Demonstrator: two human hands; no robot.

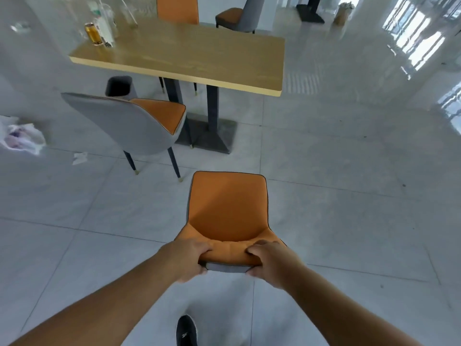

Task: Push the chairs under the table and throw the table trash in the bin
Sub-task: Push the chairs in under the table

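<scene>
Head view: our left hand (pixel 192 258) and right hand (pixel 268 263) clamp the orange chair (pixel 227 211) backrest top; the table (pixel 189 53) stands well ahead. Pushing crooked could clip the grey chair (pixel 129 123) ahead-left.

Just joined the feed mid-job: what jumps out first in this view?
Front and centre, both hands, left hand and right hand, grip the backrest top of an orange-seated, grey-backed chair standing well short of the light wooden rectangular table. A second matching chair sits angled at the table's near-left corner, and a gold drink can stands among clear plastic litter on its far-left end.
</scene>
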